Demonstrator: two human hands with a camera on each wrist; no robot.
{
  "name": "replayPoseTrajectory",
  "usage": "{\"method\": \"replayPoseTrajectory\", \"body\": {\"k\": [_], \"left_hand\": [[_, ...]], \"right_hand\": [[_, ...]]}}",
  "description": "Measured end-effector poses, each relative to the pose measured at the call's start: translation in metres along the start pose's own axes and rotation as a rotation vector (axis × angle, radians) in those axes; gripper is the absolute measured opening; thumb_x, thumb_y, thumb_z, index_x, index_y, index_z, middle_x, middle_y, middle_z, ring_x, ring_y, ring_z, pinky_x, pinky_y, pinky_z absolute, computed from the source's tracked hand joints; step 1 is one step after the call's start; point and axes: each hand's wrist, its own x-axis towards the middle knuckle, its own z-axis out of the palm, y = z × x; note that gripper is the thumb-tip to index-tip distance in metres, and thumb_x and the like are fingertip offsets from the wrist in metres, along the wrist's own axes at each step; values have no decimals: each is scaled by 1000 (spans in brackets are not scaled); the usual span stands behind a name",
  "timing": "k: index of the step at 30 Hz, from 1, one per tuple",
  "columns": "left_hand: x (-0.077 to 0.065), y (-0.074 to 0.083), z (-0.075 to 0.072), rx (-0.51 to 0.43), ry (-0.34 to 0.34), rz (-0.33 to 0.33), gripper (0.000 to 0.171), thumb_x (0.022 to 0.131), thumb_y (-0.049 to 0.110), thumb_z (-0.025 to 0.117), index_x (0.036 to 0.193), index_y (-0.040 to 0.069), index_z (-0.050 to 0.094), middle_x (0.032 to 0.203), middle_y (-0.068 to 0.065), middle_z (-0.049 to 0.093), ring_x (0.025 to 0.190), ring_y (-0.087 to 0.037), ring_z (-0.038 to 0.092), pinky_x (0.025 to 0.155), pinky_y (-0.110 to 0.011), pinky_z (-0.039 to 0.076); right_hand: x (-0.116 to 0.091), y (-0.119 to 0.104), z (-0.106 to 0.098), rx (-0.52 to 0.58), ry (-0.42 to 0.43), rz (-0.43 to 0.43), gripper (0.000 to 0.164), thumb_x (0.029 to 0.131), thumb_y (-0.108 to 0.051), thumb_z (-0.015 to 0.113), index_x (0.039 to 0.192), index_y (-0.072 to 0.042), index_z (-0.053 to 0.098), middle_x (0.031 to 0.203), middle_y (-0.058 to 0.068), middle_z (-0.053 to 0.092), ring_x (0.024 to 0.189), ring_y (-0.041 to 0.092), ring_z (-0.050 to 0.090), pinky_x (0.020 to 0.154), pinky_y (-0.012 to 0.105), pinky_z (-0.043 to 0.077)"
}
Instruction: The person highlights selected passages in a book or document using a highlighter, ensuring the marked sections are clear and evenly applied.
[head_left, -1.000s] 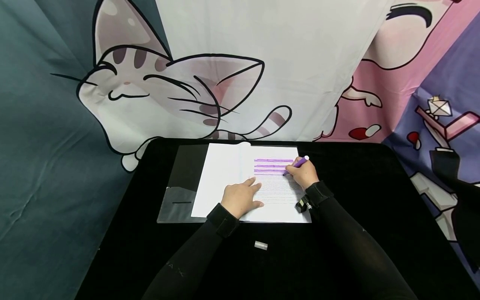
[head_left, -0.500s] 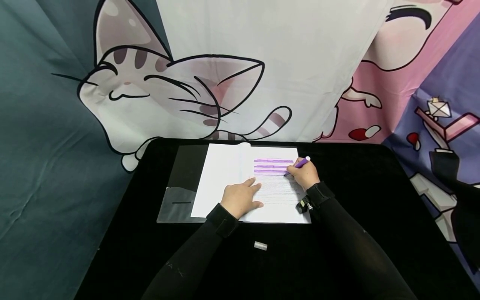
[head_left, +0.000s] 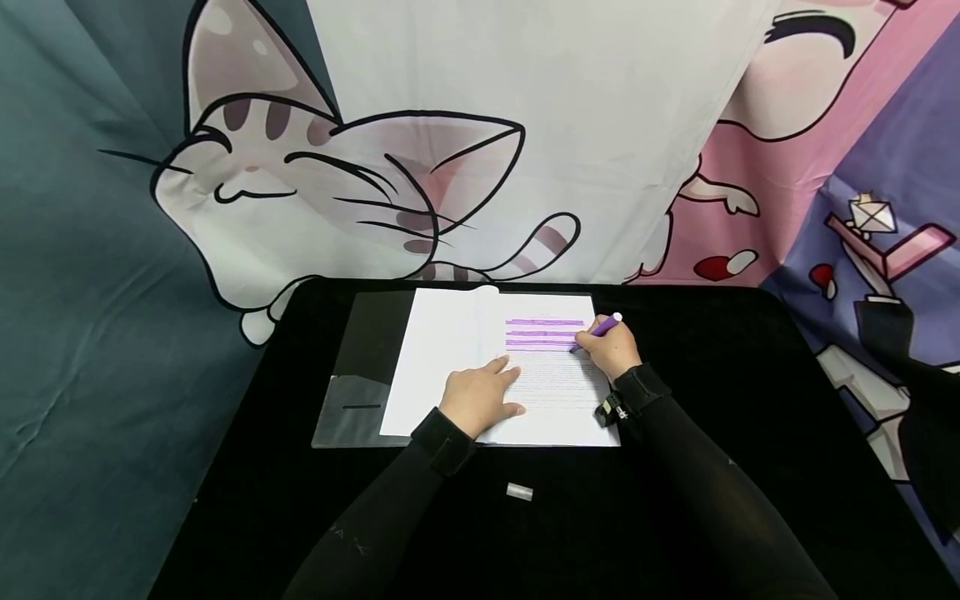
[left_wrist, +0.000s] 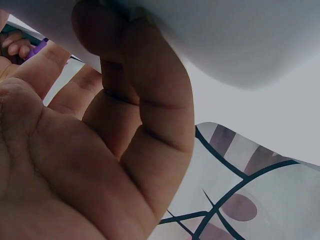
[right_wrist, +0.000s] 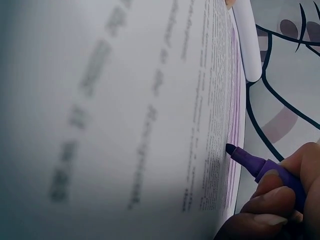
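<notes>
In my right hand (head_left: 613,351) I grip a purple highlighter (right_wrist: 272,172) between thumb and fingers, its dark tip right at the printed page (head_left: 555,392). Several purple lines (head_left: 543,333) run across the upper text of that page, and the tip sits by the right end of the lowest one. My left hand (head_left: 477,400) rests with fingers spread across the middle of the open document, over the fold and the lower left of the printed page. Up close in the left wrist view, the fingers of my left hand (left_wrist: 155,110) press against white paper.
Under the paper lies a clear plastic folder (head_left: 360,408), its flap out to the left. A small pale cap (head_left: 520,492) lies on the black tabletop (head_left: 570,533) in front of the document. Behind the table hangs a printed cat curtain (head_left: 450,83).
The highlighter tip has slid slightly to the right along the lowest purple line, with my right hand moving along. My left hand has stayed in place on the paper.
</notes>
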Motion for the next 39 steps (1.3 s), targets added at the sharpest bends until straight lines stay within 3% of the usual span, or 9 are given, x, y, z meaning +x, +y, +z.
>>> {"method": "replayPoseTrajectory", "body": {"k": [3,10,16,23,26,30,35,39], "left_hand": [[-8,4,-12,13,0,6,75,100,70,75,165,35,62,176,5,56,136,-26,78,85,-49,69],[-16,7,-21,12,-3,1,75,101,69,74,166,34,61,177,5,54,139,-25,76,88,-50,69],[-13,6,-19,4,-5,-1,76,100,70,76,166,34,61,177,5,55,138,-26,77,88,-52,69],[1,-1,6,31,58,13,76,97,73,77,162,37,65,173,6,60,129,-25,81,78,-50,67],[-3,2,-4,12,20,3,76,98,71,77,164,35,63,175,5,58,133,-26,79,81,-51,68],[-12,6,-19,6,-6,-1,75,101,68,76,165,32,62,176,4,56,136,-27,78,89,-51,69],[-16,7,-21,17,21,7,74,101,69,74,164,33,63,176,4,57,133,-28,79,86,-49,69],[-18,8,-24,4,3,2,72,102,66,75,165,32,62,176,4,56,136,-28,78,87,-49,69]], "right_hand": [[6,8,0,3,-13,14,23,90,-25,80,77,-17,63,74,3,66,68,26,56,58,37,42],[16,19,1,59,-1,34,20,84,-23,83,77,-15,67,73,4,67,68,27,58,56,37,45],[15,20,-1,41,-7,45,23,86,-24,82,76,-16,63,70,2,65,67,26,57,56,36,45],[-8,-4,-12,43,-6,30,25,92,-21,79,76,-16,59,70,3,65,66,24,53,57,37,40],[-13,-10,-14,63,3,32,25,91,-19,78,76,-14,59,70,4,65,66,24,52,57,37,39],[-2,6,-11,49,13,36,25,89,-18,79,73,-15,60,70,2,65,68,22,55,58,34,43],[8,19,-10,64,-4,42,25,89,-21,81,75,-17,61,71,2,68,69,22,58,59,34,45],[-12,-6,-17,96,8,56,25,89,-18,80,75,-16,59,70,2,65,68,21,55,59,33,42]]}}
